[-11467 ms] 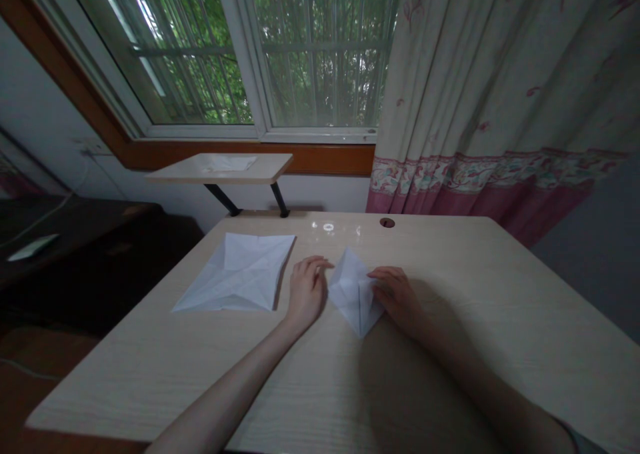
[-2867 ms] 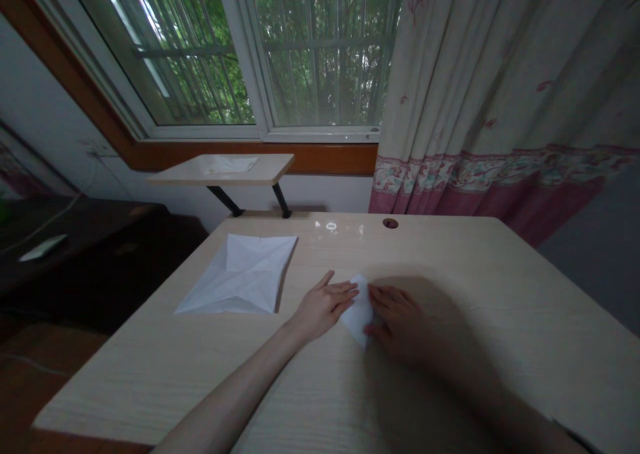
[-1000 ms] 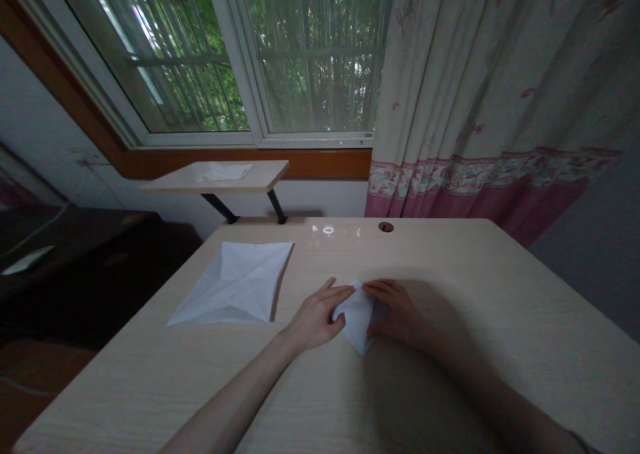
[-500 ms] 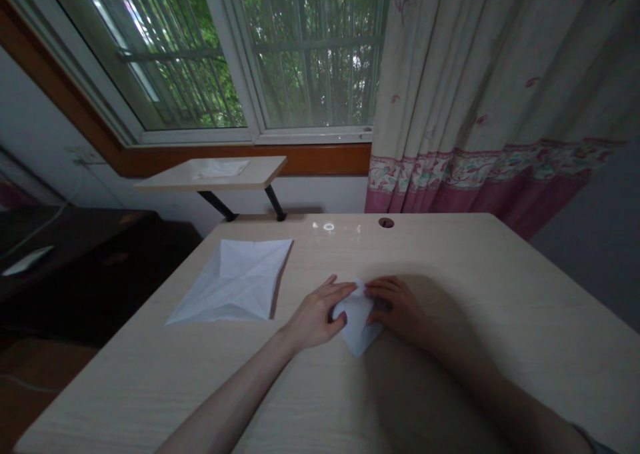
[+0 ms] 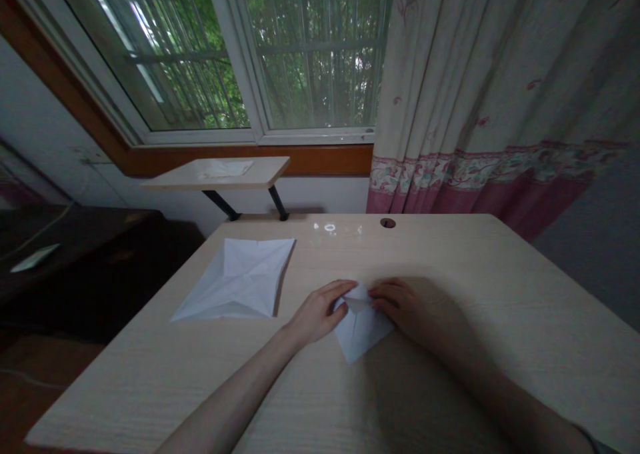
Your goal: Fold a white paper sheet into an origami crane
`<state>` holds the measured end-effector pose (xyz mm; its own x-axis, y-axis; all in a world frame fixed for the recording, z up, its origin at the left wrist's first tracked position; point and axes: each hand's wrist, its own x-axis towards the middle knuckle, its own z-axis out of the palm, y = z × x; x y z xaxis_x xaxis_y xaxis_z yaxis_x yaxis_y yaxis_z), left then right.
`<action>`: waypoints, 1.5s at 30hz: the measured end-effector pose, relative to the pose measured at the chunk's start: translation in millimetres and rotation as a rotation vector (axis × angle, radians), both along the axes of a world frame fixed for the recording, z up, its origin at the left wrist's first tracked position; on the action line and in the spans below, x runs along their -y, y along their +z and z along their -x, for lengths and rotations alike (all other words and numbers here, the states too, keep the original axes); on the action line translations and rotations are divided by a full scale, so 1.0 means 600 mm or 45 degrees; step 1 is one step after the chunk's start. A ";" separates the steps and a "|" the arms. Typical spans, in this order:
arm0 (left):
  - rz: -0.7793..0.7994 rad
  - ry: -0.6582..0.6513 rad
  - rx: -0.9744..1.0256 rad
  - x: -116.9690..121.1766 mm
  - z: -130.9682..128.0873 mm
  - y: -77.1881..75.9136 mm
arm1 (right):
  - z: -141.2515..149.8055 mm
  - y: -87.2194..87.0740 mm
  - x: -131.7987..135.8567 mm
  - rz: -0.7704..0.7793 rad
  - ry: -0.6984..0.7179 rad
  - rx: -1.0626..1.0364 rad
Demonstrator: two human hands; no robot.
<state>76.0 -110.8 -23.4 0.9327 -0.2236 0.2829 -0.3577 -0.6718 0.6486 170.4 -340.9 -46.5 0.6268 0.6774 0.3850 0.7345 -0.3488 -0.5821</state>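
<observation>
A small folded sheet of white paper lies on the wooden desk between my hands, one corner pointing toward me. Its far tip is folded over, and a crease runs down the middle. My left hand pinches the paper's left edge, thumb on top and fingers near the far tip. On the other side, my right hand grips the upper right edge with its fingertips bent together. Left of my hands, a larger creased white sheet rests on the desk, touched by neither hand.
The pale desk has a round cable hole near its back edge. A raised shelf on black legs stands at the back left, with a paper on it. Behind are a window and a curtain. A dark surface lies left.
The far tip of the small paper now shows as a folded flap, and more of its lower part is visible. My right fingers have drawn together. The view has shifted slightly.
</observation>
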 end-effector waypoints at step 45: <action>-0.314 0.204 0.116 0.028 0.005 -0.009 | 0.002 -0.024 -0.009 0.298 0.007 0.532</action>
